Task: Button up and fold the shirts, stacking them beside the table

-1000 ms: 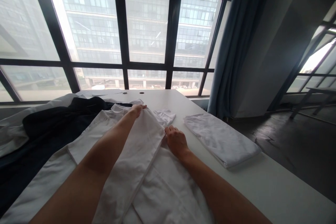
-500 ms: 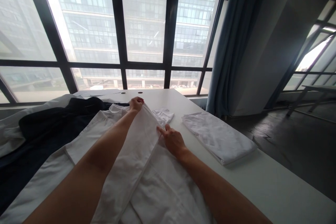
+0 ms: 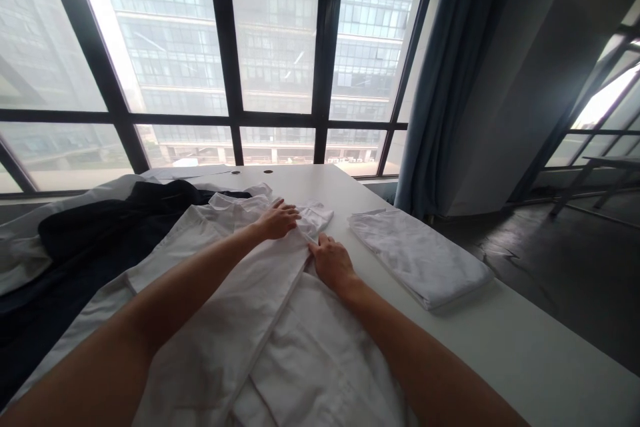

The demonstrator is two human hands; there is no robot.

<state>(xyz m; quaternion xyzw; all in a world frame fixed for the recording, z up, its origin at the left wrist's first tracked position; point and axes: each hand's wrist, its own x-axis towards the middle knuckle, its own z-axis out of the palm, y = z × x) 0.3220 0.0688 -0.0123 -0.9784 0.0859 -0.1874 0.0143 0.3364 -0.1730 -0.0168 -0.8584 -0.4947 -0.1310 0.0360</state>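
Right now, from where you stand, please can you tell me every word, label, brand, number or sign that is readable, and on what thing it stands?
None can be read. The white cotton shirt under the left hand and right hand, the folded white cloth and the dark navy garment show no legible print; any small tag would be too small to read.

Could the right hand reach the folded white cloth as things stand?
Probably yes: the right hand rests on the white shirt, beside the folded white cloth, and only a strip of white tabletop lies between them.
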